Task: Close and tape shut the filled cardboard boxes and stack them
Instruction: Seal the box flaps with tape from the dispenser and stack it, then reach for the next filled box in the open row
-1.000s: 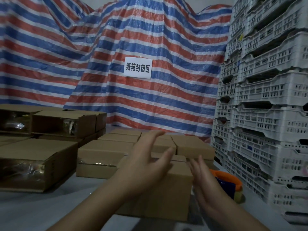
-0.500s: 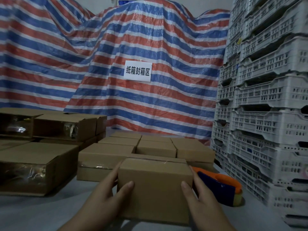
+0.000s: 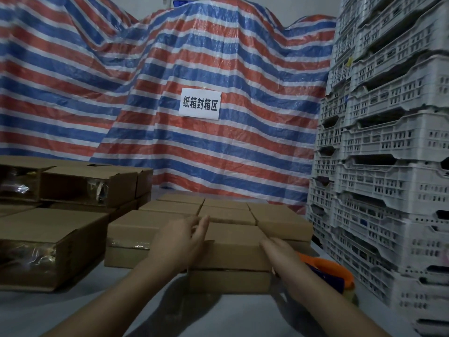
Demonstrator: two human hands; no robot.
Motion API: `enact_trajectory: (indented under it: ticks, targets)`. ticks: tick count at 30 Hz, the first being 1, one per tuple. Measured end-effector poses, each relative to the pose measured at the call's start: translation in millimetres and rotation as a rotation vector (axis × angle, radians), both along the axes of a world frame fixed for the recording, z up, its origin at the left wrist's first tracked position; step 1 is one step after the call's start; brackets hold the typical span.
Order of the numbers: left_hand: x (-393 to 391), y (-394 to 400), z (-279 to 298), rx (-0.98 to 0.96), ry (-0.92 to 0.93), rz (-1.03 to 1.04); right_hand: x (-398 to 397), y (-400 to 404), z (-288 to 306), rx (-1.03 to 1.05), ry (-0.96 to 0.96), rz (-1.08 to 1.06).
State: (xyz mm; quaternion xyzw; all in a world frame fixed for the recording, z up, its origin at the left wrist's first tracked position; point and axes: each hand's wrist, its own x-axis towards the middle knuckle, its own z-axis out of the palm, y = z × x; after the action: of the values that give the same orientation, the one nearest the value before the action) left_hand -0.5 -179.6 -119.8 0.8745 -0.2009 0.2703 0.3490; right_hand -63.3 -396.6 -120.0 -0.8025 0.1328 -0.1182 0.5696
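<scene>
Pressing flat against both sides of a small cardboard box [image 3: 233, 242], the left hand [image 3: 179, 242] and right hand [image 3: 281, 254] are keeping fingers straight; box is sitting atop another box [image 3: 229, 280].

Striped tarpaulin [image 3: 218, 69] with white paper sign [image 3: 200, 104] behind, stacked white plastic crates [image 3: 388, 142] at right, dim light.

Both bare forearms reached forward from the bottom edge, converging slightly. The left hand [image 3: 181, 242] lay palm inward with straight fingers pointing away from the body and the thumb side up. The right hand [image 3: 279, 251] mirrored it, flat and extended, fingers together, its wrist angled in from the right.
</scene>
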Motion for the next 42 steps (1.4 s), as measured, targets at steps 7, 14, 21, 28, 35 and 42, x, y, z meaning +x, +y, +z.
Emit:
enact_trajectory:
  ticks: [7, 14, 21, 28, 35, 42]
  targets:
    - [7.1, 13.4, -22.9, 0.387, -0.1, -0.026, -10.9, -1.5, -18.1, -0.547, -0.137, 0.101]
    - [32.5, 14.5, -23.6, 0.377, -0.106, 0.087, 12.2, -5.2, -11.8, -0.75, -0.178, 0.048]
    - [42.5, 13.0, -41.3, 0.314, -0.135, 0.121, 24.4, -3.8, -32.1, -0.563, -0.198, 0.082]
    - [36.4, 23.8, -47.8, 0.298, -0.194, 0.111, 26.4, -13.2, -33.4, -0.479, -0.233, 0.076]
    - [23.4, 22.2, -45.5, 0.279, -0.256, 0.084, 28.3, -15.7, -34.0, -0.518, -0.178, 0.053]
    - [24.4, 21.9, -49.5, 0.373, -0.325, 0.106, 25.1, -5.2, -33.0, -0.559, -0.126, -0.015]
